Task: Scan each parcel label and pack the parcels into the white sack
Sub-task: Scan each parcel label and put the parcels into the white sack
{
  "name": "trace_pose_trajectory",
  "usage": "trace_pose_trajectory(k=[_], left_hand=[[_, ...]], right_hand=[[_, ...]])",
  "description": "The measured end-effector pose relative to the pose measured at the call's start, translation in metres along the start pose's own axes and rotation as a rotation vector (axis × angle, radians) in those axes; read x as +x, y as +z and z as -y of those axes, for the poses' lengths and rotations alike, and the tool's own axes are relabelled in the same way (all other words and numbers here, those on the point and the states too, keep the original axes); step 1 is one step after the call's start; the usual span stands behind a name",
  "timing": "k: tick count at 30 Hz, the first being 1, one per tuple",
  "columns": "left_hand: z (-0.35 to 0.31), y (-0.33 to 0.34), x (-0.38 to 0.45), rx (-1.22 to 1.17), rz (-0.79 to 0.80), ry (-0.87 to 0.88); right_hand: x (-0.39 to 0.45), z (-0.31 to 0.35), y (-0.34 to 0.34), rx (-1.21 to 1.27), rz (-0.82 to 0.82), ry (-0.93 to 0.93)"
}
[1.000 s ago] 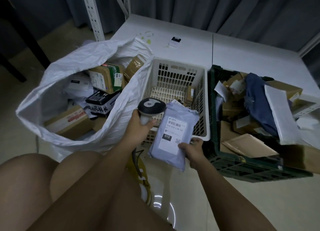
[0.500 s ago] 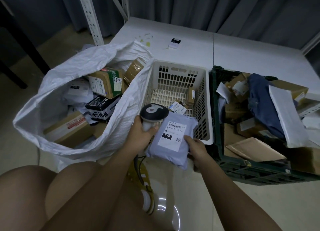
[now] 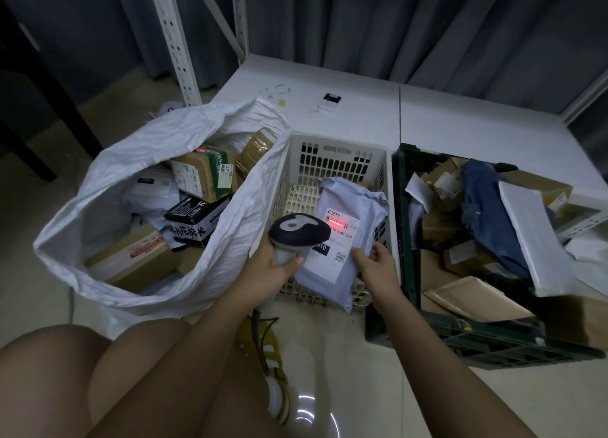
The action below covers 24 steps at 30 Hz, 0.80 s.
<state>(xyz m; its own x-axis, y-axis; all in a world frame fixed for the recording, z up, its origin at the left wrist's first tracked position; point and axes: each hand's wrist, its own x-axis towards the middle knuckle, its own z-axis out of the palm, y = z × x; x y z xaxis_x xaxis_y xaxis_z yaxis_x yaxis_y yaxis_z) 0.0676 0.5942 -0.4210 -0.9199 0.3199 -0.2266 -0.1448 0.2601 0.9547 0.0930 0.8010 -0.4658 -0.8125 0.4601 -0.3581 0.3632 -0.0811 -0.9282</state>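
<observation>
My left hand grips a black-and-white barcode scanner, its head pointing at a grey poly-mailer parcel. My right hand holds that parcel by its lower right edge, above the white basket. A red scan line glows across the barcode on the parcel's white label. The white sack stands open at the left, with several boxes and mailers inside.
A dark green crate at the right holds several cardboard boxes, a blue mailer and a white mailer. A white table stands behind the containers, with metal shelf posts beyond. My knees and a yellow shoe fill the foreground.
I have raised the parcel over the white basket and tilted it toward the scanner. The red scan line now shines on the label's barcode; earlier it was dark.
</observation>
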Motion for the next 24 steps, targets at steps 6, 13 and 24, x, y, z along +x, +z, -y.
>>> trace_pose_trajectory(k=[6,13,24], left_hand=[[0.000,0.000,0.000,0.006,-0.005,0.008],[0.003,0.000,0.001,0.019,-0.009,0.006],[-0.017,-0.013,-0.002,-0.144,-0.191,0.092]], right_hand=[[-0.002,0.003,0.002,0.005,0.005,-0.011],[-0.007,0.007,0.003,0.016,0.001,-0.019],[-0.024,0.042,0.017,0.057,0.029,-0.107]])
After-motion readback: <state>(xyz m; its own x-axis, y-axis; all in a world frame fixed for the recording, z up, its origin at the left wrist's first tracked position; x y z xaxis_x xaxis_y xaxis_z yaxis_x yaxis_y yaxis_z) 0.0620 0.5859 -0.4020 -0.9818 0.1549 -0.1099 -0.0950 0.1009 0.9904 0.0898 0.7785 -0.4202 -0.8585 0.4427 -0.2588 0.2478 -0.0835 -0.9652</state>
